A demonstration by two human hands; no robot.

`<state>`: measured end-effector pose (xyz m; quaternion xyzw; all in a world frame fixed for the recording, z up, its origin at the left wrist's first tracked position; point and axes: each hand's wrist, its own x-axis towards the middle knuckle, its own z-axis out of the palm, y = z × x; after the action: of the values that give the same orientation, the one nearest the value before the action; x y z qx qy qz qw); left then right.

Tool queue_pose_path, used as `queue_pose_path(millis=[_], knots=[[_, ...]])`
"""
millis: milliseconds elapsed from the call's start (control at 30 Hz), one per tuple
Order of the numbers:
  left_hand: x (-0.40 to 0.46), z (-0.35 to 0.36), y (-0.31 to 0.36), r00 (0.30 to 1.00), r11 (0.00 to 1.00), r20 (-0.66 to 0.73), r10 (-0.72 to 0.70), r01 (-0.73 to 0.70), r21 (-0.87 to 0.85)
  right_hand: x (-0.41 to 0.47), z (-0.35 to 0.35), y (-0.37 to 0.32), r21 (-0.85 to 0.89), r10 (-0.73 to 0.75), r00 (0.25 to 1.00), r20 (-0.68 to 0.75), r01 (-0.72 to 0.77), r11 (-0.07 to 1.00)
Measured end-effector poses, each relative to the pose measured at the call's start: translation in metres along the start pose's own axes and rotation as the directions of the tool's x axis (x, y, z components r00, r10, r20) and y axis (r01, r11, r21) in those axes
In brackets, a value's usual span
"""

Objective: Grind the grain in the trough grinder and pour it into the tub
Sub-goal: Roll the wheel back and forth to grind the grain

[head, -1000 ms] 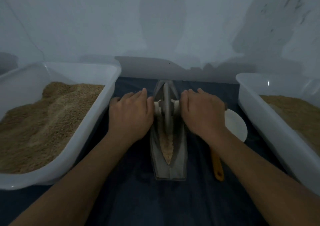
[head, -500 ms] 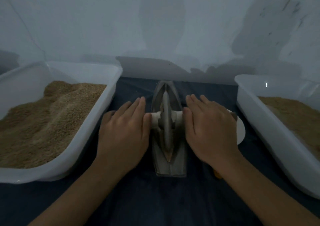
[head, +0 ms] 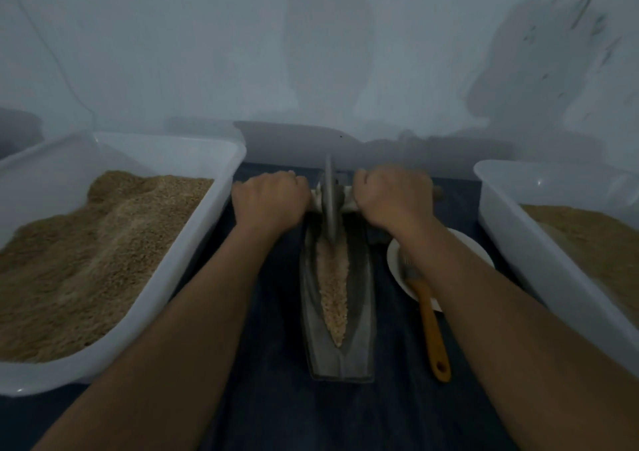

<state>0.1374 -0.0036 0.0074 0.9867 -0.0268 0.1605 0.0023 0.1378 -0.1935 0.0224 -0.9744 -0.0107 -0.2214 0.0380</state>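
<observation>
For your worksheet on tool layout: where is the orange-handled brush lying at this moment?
In the head view, the orange-handled brush lies right of the trough grinder, bristles on the white plate and handle on the dark cloth, partly under the right forearm.

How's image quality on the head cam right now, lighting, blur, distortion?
Head view: dim, bluish light; shadows on the back wall; wide-angle bending at the left tub rim; small glare spot on the right tub; grinding wheel slightly smeared; left hand and right hand reasonably sharp.
</observation>
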Motion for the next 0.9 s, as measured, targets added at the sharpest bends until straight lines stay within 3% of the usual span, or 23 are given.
queue_pose_path(millis=[200,333,433,533,667,800,900], knots=[[-0.058,-0.012,-0.004,0.992,0.994,-0.073,0.105,-0.104,0.016,-0.05,-0.018,-0.008,-0.092,-0.046,0.998,-0.048,0.042,0.995],[-0.121,-0.029,-0.013,0.957,0.97,-0.248,0.151,-0.192,-0.148,-0.121,-0.034,0.002,0.116,-0.104,0.978,-0.178,0.126,0.985],[-0.142,-0.031,-0.018,0.939,0.959,-0.3,0.171,-0.229,-0.17,-0.136,-0.042,0.002,0.138,-0.124,0.969,-0.214,0.156,0.978],[-0.123,-0.03,-0.017,0.961,0.97,-0.234,0.146,-0.185,-0.158,-0.119,-0.038,-0.005,0.092,-0.09,0.983,-0.16,0.105,0.99],[-0.047,-0.017,-0.002,0.975,0.966,-0.083,0.207,-0.19,0.175,-0.055,-0.016,-0.003,-0.004,0.043,0.995,0.094,-0.043,0.999],[0.018,-0.01,0.004,0.994,0.992,0.004,0.111,-0.111,0.057,0.004,-0.003,-0.002,0.014,0.198,0.961,0.194,-0.205,0.979],[0.021,-0.005,0.005,0.999,0.999,-0.001,0.049,-0.049,0.004,0.01,-0.001,-0.004,0.012,0.179,0.973,0.146,-0.182,0.983]])
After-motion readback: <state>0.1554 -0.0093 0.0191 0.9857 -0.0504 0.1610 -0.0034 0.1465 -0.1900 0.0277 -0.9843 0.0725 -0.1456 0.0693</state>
